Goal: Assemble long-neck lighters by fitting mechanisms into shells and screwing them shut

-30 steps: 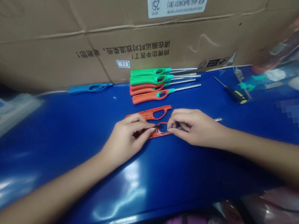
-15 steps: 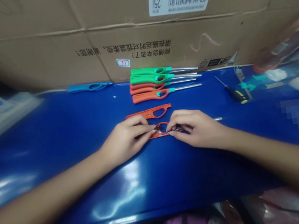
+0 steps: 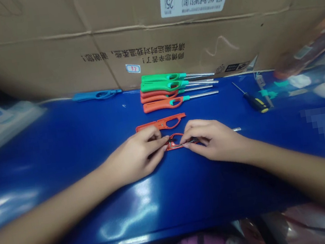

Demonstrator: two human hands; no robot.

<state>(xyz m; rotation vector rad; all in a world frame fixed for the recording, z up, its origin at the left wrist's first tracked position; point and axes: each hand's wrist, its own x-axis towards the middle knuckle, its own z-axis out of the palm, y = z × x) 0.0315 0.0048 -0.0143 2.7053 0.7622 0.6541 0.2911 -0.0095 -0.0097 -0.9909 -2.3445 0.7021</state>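
Orange lighter shell [image 3: 172, 148] is lying on the blue tabletop [image 3: 207, 197], right between two bare hands. It is showing its inside, and its round finger loop is peeking out like a little oval ring. A small black part [image 3: 170, 139] is sitting by the left side of the loop. A thin, shiny wire [image 3: 178, 146] is running along the bottom of the loop. The long handle end is hiding under the left hand [image 3: 138, 150].

The left hand's grip is bending in close, with finger and thumb tips sitting by the black part. I cannot tell if they are squeezing it or just touching it. The right hand [image 3: 210, 137] is making a tight pinch, and its grip is holding the wire near the loop. A silver metal tube [image 3: 237, 129] is poking out past the right hand.

Just behind, the other orange half [image 3: 150, 125] is lying apart, with its own long loop showing. Farther back, green lighters [image 3: 157, 86] and orange lighters [image 3: 157, 106] are lying in a row, with their silver tubes pointing right.
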